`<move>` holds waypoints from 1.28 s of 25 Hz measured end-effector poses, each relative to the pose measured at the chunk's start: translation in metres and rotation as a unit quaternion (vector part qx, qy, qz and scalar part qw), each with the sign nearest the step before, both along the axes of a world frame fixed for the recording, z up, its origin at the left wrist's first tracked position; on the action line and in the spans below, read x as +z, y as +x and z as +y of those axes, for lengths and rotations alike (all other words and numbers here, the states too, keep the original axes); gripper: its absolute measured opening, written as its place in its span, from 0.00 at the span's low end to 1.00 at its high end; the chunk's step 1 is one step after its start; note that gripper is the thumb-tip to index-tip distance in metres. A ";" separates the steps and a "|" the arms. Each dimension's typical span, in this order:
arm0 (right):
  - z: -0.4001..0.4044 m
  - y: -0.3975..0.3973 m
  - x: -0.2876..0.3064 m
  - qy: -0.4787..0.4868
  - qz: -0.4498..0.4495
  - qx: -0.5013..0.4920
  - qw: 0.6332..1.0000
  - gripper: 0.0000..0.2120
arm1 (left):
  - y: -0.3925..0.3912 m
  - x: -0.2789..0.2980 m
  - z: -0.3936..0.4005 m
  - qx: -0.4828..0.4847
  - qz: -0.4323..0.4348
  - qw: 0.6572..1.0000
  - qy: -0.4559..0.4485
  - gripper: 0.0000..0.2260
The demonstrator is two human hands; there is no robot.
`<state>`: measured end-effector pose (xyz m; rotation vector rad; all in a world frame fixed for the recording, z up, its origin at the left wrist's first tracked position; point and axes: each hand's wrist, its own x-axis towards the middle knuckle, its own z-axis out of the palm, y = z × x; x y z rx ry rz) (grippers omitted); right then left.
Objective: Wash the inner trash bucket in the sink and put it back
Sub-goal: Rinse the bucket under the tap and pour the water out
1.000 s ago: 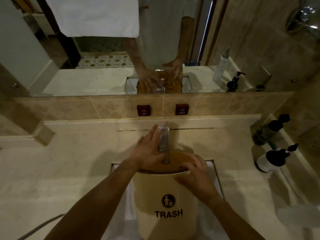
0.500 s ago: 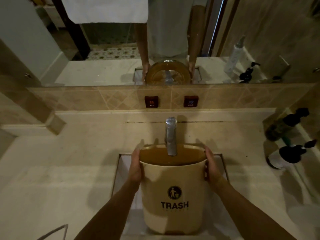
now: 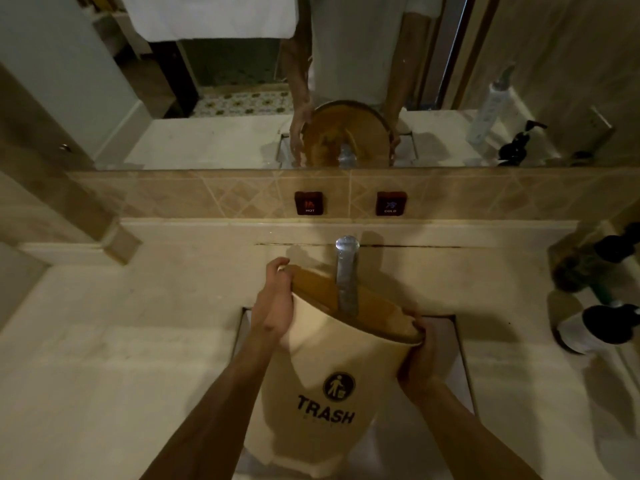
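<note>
A cream bucket (image 3: 322, 368) printed with TRASH and a bin icon hangs over the white sink (image 3: 462, 368), tilted so its brown inside faces up and to the right. My left hand (image 3: 273, 306) grips its upper left rim, fingers curled over the edge. My right hand (image 3: 415, 362) holds the lower right side under the rim. The chrome tap (image 3: 346, 275) reaches over the bucket's mouth. I cannot tell whether water runs.
Red HOT (image 3: 309, 203) and COLD (image 3: 390, 203) buttons sit on the tiled strip under the mirror. Dark pump bottles (image 3: 602, 327) stand at the right edge of the beige counter (image 3: 121, 341). The mirror reflects my arms and the bucket.
One second ago my hands were at the tap and on the rim; then both took the bucket's sides. The bucket has now tipped to the right, left rim raised.
</note>
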<state>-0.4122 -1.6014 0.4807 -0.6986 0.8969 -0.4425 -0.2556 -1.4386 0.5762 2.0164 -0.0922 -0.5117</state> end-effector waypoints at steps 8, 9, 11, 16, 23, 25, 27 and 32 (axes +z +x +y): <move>0.049 0.004 0.005 0.160 -0.078 0.028 0.984 0.19 | -0.025 0.061 0.028 -0.030 -0.146 0.979 0.140 0.22; 0.054 0.005 0.005 0.168 -0.084 0.027 0.982 0.19 | -0.027 0.066 0.031 -0.027 -0.157 0.976 0.151 0.21; 0.063 0.009 0.009 0.171 -0.094 0.034 0.980 0.18 | -0.032 0.076 0.039 -0.017 -0.174 0.970 0.169 0.18; 0.091 0.013 0.026 0.170 -0.120 0.059 0.976 0.17 | -0.042 0.090 0.073 0.009 -0.198 0.968 0.155 0.23; 0.112 0.012 0.078 -0.009 -0.135 0.087 0.987 0.21 | -0.032 0.082 0.146 0.051 -0.170 0.982 -0.060 0.23; 0.113 0.011 0.098 -0.092 -0.111 0.132 0.981 0.25 | -0.028 0.076 0.166 0.082 -0.155 0.974 -0.145 0.26; 0.113 0.004 0.121 -0.195 -0.104 0.199 0.955 0.28 | -0.027 0.075 0.180 0.117 -0.121 0.958 -0.231 0.27; 0.126 -0.032 0.185 -0.404 -0.072 0.222 0.885 0.55 | -0.036 0.075 0.185 0.131 -0.016 0.908 -0.396 0.23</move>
